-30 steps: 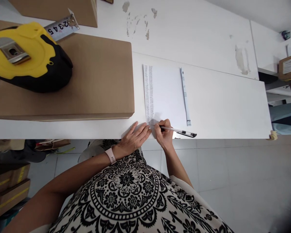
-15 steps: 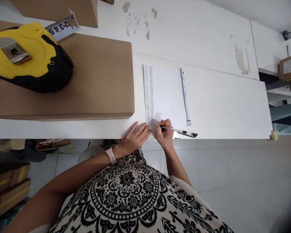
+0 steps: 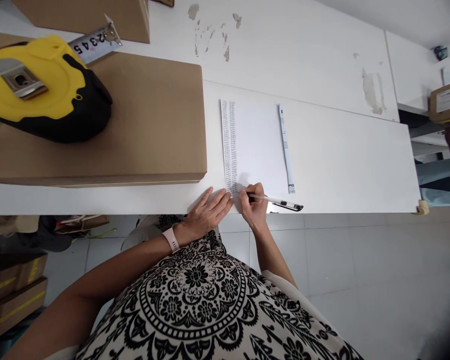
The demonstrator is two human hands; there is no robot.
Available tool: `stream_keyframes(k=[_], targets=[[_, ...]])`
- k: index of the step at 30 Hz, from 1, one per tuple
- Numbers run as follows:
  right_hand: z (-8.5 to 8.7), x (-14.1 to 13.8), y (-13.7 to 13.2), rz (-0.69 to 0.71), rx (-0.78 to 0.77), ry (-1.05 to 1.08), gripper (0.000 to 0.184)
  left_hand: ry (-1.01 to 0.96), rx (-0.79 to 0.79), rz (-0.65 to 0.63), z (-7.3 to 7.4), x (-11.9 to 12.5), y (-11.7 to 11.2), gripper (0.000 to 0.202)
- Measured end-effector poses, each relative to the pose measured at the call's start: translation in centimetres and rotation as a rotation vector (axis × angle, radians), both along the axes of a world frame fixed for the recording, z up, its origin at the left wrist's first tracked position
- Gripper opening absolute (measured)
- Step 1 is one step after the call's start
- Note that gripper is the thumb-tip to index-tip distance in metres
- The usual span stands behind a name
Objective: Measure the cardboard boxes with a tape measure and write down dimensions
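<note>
A white sheet of paper [image 3: 260,145] lies near the front edge of the white table, with two narrow columns of small handwriting down its left side. My right hand [image 3: 254,206] is closed round a clear pen [image 3: 275,201] with a black grip and black cap end. The pen's tip is by the lower end of the columns, partly hidden by my fingers. Flat on the table, my left hand [image 3: 207,212] has its fingers stretched out, and their tips touch the paper's lower left corner. A thin pale-blue strip [image 3: 287,150] runs along the paper's right side.
A brown cardboard box [image 3: 153,120] stands left of the paper, with a yellow and black tape measure [image 3: 48,90] above it in view. Another box [image 3: 93,17] is behind. The white table [image 3: 345,160] has peeled patches at the back. More boxes [image 3: 17,300] sit on the floor at left.
The whole view has shifted very slightly. Both hands and the pen stay in nearly the same place on the paper.
</note>
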State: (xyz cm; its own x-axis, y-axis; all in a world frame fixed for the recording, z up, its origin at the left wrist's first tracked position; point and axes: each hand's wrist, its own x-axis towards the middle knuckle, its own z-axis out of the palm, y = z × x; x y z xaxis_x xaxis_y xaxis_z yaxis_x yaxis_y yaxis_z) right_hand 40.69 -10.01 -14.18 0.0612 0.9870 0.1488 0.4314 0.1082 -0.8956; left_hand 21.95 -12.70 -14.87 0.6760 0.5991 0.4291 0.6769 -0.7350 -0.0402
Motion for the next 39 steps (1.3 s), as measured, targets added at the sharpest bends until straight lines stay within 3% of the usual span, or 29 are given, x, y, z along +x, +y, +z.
stream_keyframes(k=[10, 39], targets=[[0.15, -0.06, 0.13, -0.003, 0.015, -0.042, 0.025, 0.018, 0.027, 0.012, 0.45, 0.01, 0.12, 0.034], [-0.28, 0.04, 0.03, -0.027, -0.010, 0.015, 0.024, -0.006, -0.011, -0.001, 0.02, -0.01, 0.00, 0.037]])
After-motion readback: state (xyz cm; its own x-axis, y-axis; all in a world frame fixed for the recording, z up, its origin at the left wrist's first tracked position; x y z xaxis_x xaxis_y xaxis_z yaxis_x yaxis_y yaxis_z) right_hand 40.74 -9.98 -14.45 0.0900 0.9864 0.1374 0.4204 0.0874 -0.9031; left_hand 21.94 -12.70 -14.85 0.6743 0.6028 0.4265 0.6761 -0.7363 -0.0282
